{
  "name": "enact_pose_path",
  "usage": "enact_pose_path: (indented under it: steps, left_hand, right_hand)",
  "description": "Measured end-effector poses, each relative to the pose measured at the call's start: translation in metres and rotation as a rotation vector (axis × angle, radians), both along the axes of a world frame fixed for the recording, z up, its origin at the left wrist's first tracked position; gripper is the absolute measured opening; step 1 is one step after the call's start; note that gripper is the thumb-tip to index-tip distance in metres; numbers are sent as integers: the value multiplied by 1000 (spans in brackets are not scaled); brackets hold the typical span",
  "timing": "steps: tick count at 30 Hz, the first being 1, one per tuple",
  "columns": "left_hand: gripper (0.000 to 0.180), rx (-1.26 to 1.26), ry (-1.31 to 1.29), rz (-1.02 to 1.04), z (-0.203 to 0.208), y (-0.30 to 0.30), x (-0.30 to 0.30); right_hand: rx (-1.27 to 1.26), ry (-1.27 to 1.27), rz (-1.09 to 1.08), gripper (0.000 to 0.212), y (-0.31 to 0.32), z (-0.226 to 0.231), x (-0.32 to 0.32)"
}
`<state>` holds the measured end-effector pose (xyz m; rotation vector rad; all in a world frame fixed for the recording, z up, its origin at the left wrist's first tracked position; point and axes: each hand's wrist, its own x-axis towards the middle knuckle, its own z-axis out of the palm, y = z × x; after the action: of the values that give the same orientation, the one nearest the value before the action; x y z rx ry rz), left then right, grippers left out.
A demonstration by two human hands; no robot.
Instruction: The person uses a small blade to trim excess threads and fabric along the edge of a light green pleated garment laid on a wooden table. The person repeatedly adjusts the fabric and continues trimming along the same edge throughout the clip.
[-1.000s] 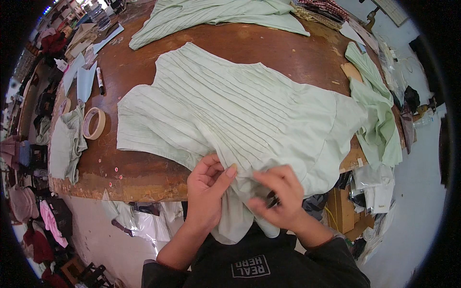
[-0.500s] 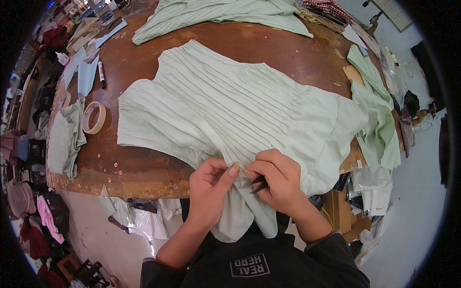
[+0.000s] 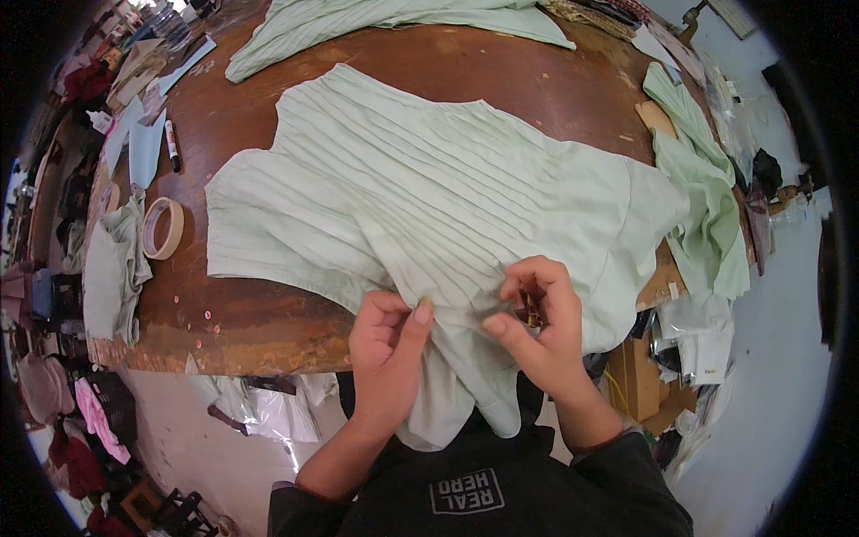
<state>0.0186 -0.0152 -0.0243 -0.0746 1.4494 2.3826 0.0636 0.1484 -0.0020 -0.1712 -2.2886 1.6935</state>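
Observation:
A pale green pleated garment (image 3: 429, 170) lies spread over the wooden table, its near part hanging over the front edge towards me. My left hand (image 3: 389, 345) pinches a fold of this fabric between thumb and fingers. Just to the right, my right hand (image 3: 548, 322) is curled above the cloth, thumb and index finger apart. Tucked in its palm is a small dark and brassy tool (image 3: 531, 311), mostly hidden by the fingers, so its kind is unclear.
On the brown table (image 3: 268, 327) at left are a masking tape roll (image 3: 150, 242), a marker (image 3: 172, 146) and folded grey-green cloth (image 3: 112, 268). More pale green fabric lies at the far edge (image 3: 403, 22) and right (image 3: 711, 224). Plastic-wrapped packages (image 3: 702, 340) sit below, right.
My right hand has moved right, away from the left hand and the fold, and its thumb and index finger have parted. The left hand keeps its pinch. The whole view has shifted slightly.

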Motion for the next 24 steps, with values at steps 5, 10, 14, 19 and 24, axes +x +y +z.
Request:
enact_pose_path:
  steps: [5,10,14,19,24]
  left_hand:
    - [10,14,6,3,-1,0,1]
    - [10,55,4,16,-2,0,1]
    - [10,72,-6,4,-3,-1,1]
    - [10,71,-11,0,-1,-1,0]
    - [9,99,-23,-15,-3,-2,0]
  right_hand:
    - [122,-169,29,29,-5,12,4]
    - [499,97,106,27,2,15,-10]
    - [510,151,135,24,2,15,-13]
    - [511,153,151,23,0,15,-13]
    - [518,173,163,23,1,14,-15]
